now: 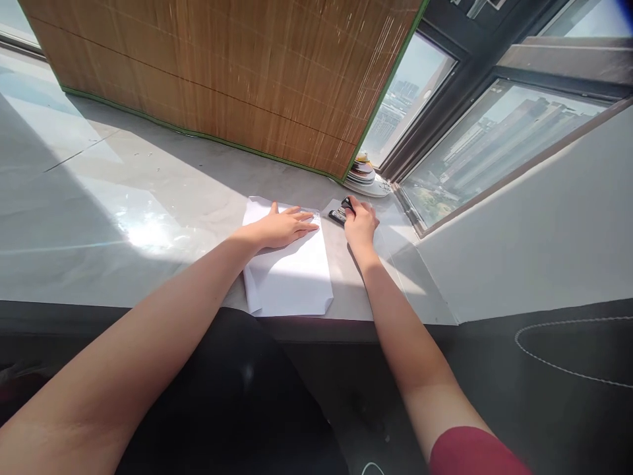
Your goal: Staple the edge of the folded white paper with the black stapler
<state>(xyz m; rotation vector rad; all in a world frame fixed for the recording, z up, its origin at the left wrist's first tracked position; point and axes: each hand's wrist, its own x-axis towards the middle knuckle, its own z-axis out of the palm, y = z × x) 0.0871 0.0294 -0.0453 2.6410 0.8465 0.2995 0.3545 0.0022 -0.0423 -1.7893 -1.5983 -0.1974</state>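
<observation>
White paper sheets (291,284) lie on the pale marbled ledge, with some corners folded or curled. Across their upper part my left hand (281,227) rests flat, fingers spread. Just right of the paper's top corner, my right hand (362,221) is closed around a small black stapler (338,216). The stapler stands on the ledge, apart from the sheets, its front end pointing left toward them. My right palm and fingers hide its rear part.
A bamboo blind (222,72) with green edging hangs behind the ledge (148,178). A stack of plates (363,177) sits in the corner by the window (499,145). A white wall (534,218) bounds the right side. The ledge's front edge runs just below the paper.
</observation>
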